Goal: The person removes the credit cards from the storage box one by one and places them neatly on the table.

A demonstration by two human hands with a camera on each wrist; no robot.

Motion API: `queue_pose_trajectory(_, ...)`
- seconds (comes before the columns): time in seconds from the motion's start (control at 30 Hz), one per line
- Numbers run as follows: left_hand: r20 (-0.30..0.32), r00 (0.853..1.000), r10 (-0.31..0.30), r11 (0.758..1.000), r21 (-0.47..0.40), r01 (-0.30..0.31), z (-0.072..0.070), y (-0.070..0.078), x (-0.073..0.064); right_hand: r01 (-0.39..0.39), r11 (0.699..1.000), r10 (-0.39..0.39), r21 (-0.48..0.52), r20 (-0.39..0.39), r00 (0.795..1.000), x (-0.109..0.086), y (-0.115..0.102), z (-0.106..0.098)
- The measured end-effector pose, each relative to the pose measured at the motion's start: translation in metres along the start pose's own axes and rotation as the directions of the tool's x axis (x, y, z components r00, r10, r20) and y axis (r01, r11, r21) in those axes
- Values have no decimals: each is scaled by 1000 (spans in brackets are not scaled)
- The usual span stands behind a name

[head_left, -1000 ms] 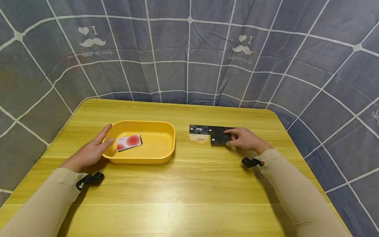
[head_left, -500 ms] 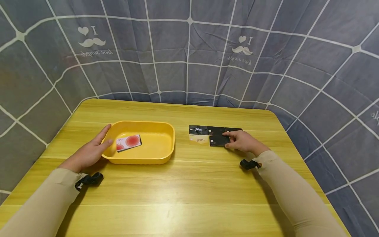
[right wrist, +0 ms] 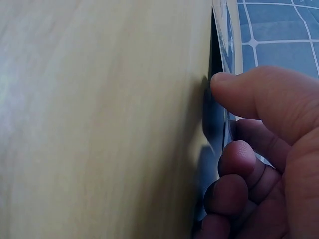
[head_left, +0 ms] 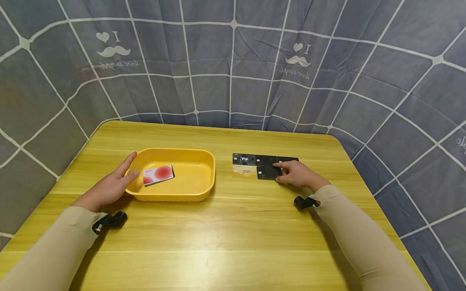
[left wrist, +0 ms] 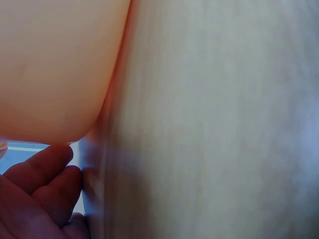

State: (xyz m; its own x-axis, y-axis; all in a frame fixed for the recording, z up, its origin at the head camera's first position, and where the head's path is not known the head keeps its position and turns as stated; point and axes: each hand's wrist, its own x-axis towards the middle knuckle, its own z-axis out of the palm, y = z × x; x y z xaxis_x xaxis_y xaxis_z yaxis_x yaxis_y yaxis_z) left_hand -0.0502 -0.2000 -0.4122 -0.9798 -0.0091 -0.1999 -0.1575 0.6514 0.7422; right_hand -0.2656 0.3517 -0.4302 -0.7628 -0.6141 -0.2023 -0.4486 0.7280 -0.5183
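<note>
My left hand (head_left: 107,188) holds the left end of a yellow plastic tray (head_left: 209,184), thumb over the rim and fingers along the outside. Inside the tray lies a white card with red circles (head_left: 158,174), a dark edge showing beneath it. On the right, my right hand (head_left: 301,174) pinches a black VIP card (head_left: 266,173) by its long edges between thumb and index finger. This card lies in the front row, right of a gold card (head_left: 243,171). Behind them are a black card with white Vip lettering (head_left: 244,159), another black card (head_left: 265,159) and a third, partly hidden by the hand.
Everything stands on a yellow wood-grain table (head_left: 204,234). A grey-blue curtain with white grid lines (head_left: 214,52) hangs around its back and sides. Black wrist mounts (head_left: 114,220) protrude below both cuffs.
My right hand has slid slightly left along with the black VIP card, bringing it closer to the gold card and uncovering more of the rear black card. The left hand stays on the tray.
</note>
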Motion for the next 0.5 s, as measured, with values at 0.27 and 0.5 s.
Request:
queue_pose_trajectory(0.27, 2, 1000, -5, 1000, 7, 5, 0, 0, 0, -10, 1000, 10, -6, 3, 1000, 1, 0, 2)
queue_pose_trajectory(0.5, 3, 1000, -8, 1000, 7, 8, -1, 1, 0, -10, 1000, 10, -2, 2, 1000, 2, -1, 2)
